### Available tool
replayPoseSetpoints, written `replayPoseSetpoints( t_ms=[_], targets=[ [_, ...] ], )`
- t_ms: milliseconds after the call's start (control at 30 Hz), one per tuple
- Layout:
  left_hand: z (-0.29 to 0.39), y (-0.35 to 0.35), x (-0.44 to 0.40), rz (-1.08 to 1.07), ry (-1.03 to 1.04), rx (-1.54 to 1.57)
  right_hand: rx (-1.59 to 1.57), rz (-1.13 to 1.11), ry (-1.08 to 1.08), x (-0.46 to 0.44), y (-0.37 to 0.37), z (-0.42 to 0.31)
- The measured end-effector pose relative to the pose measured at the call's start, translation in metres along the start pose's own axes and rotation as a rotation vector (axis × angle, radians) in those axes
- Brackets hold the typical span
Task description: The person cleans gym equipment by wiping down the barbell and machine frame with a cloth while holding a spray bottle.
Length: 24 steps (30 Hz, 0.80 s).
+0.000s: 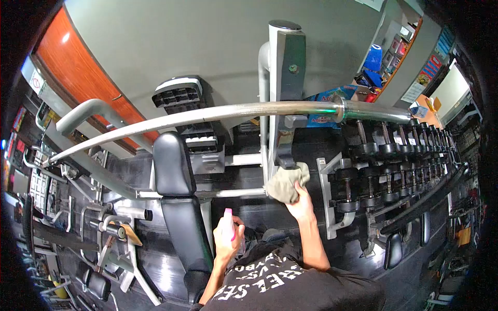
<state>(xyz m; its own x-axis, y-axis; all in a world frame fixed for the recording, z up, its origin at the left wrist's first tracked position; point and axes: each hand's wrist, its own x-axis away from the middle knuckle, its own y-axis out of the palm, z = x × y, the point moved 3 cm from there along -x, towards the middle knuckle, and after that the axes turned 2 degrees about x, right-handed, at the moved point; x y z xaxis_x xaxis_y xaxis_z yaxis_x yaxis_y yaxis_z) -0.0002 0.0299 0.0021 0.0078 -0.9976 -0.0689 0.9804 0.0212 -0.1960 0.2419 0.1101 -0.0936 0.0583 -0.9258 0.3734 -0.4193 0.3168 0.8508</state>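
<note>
My right hand (302, 202) grips a pale beige cloth (287, 184), which is pressed against the lower part of the grey upright post (288, 67) of a bench press rack. My left hand (228, 236) is wrapped round a spray bottle with a pink and white top (228, 220), held low in front of my body. Most of the bottle is hidden by the fingers. Above both hands a long metal barbell (233, 110) lies across the rack. To the left of my left hand is the black padded bench (175, 166).
Several black dumbbells (366, 147) sit on a two-tier rack at the right. A grey curved frame (93, 111) rises at the left. Behind the bench stands a black and white rack (181, 96). More gym machines (111, 233) fill the lower left.
</note>
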Motion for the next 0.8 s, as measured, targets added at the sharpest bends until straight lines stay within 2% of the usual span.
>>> replayPoseSetpoints(
  t_ms=[100,167,200,233,300,400,433,467,567,700,800],
  targets=[
    [-0.002,0.003,-0.013,0.057,0.055,0.055,0.116,0.000,-0.094,-0.002,-0.006,-0.006],
    [-0.008,0.007,-0.011,-0.015,0.100,0.001,0.058,0.198,0.066,-0.004,-0.016,0.000],
    [-0.006,0.003,-0.015,-0.019,0.109,-0.009,-0.008,0.143,0.065,-0.015,-0.012,0.010],
    [-0.002,0.004,-0.017,-0.033,0.150,-0.044,-0.050,0.059,0.049,-0.026,-0.005,0.014],
    [0.004,0.008,-0.019,-0.052,0.188,-0.071,-0.064,0.204,0.005,-0.043,0.007,0.015],
    [0.008,0.012,-0.019,-0.046,0.177,-0.007,0.100,0.128,-0.149,-0.060,0.014,0.019],
    [0.006,0.012,-0.019,-0.060,0.154,0.026,-0.131,0.247,-0.070,-0.053,0.032,0.017],
    [0.004,0.015,-0.020,-0.073,0.131,0.061,-0.133,0.251,-0.080,-0.052,0.027,0.013],
    [0.013,0.020,-0.023,-0.087,0.167,0.014,-0.213,0.172,-0.023,-0.053,0.019,0.009],
    [0.014,0.023,-0.023,-0.097,0.158,0.027,-0.097,0.153,0.000,-0.025,0.030,0.004],
    [0.005,0.021,-0.023,-0.146,0.039,-0.016,-0.082,0.079,-0.058,-0.008,0.023,0.001]
  ],
)
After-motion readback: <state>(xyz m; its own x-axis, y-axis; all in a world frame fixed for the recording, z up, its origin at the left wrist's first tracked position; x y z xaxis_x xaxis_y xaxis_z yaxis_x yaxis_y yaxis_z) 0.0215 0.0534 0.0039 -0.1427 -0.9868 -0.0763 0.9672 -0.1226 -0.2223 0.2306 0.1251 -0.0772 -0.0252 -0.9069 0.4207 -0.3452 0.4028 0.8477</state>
